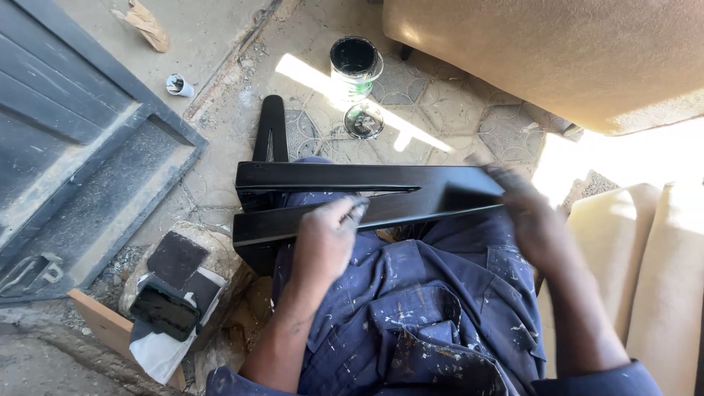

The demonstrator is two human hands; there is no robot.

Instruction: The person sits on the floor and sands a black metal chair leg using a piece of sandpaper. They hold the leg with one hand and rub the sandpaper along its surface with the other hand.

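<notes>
Across lap: one black-painted wooden frame (352,198), far end hidden. Left hand (323,242) rests on it; right hand (524,209), blurred, grips its end. One open paint can (355,66).

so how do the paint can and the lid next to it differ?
The paint can stands upright and open, tall-sided with a pale outer wall; the lid lies flat on the tiled floor, a shallow disc. The can is partly in bright sun; the lid is mostly in shade. Both are round, black inside, and lie beyond the black painted frame, apart from both hands.
</notes>
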